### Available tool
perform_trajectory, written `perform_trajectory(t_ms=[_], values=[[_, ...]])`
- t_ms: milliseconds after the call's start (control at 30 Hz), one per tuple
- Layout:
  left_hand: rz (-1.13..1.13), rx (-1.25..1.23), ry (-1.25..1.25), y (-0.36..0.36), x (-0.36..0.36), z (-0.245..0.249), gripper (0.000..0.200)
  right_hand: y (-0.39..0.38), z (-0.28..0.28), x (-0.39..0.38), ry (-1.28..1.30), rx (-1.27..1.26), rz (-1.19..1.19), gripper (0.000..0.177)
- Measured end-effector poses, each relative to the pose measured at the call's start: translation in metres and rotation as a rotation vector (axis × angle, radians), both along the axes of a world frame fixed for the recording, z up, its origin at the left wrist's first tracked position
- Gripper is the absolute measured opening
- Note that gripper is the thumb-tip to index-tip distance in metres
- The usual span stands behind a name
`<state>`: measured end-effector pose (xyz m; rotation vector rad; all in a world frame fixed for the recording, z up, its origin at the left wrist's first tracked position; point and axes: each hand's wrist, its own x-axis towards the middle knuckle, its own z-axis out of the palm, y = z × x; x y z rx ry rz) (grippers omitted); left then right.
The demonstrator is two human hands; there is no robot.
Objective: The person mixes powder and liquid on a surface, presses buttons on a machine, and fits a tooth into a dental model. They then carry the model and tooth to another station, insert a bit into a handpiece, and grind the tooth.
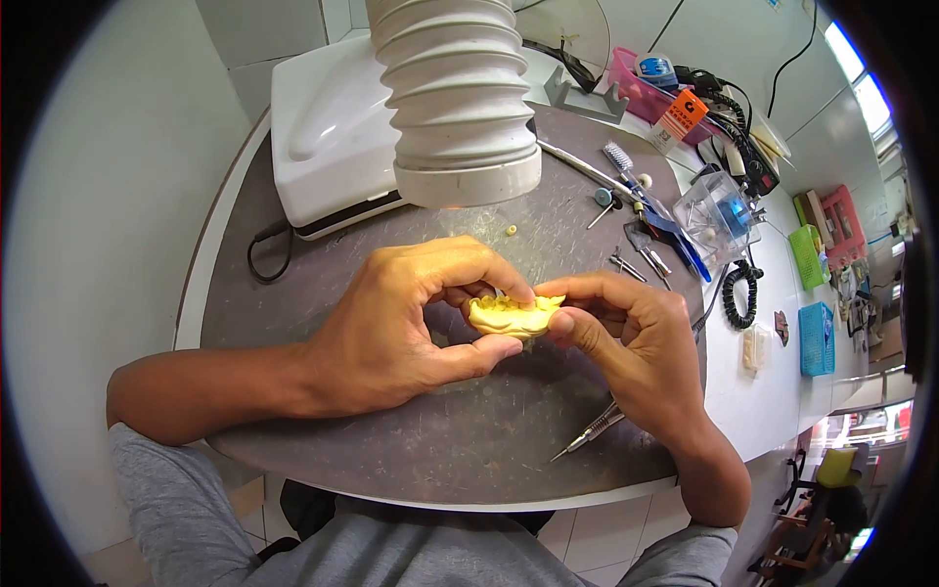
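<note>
A yellow dental cast (pixel 514 319) with a row of teeth along its upper edge is held up above the grey bench top. My left hand (pixel 406 318) is closed on its left side, the index finger over the teeth and the thumb under the base. On the right end, my right hand (pixel 626 338) pinches the cast between thumb and index finger. The remaining fingers of both hands are partly hidden behind it. Near my right wrist, a handpiece (pixel 592 430) with a thin pointed tip lies on the bench.
A wide white suction hose (pixel 455 108) hangs over the bench, beside a white machine (pixel 328 137). Brushes, burs and a blue-handled tool (pixel 685 249) lie at the right, near a clear plastic box (pixel 714 220). A tiny yellowish piece (pixel 511 231) rests beyond my hands.
</note>
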<state>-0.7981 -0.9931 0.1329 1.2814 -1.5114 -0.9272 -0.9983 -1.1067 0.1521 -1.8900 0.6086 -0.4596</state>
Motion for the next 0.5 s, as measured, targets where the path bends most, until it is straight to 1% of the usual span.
perform_trajectory(t_ms=[200, 433, 500], values=[[-0.002, -0.069, 0.067, -0.0005, 0.0001, -0.0038, 0.035, -0.0001, 0.0015, 0.0007, 0.009, 0.023, -0.007, 0.024], [0.004, -0.053, 0.027, 0.0, 0.0001, -0.0026, 0.036, -0.0007, 0.0023, 0.0003, 0.018, 0.049, -0.002, 0.025], [0.017, -0.003, 0.051, 0.0005, -0.0006, -0.0013, 0.037, -0.0007, 0.0025, 0.0002, 0.018, 0.046, -0.001, 0.025]])
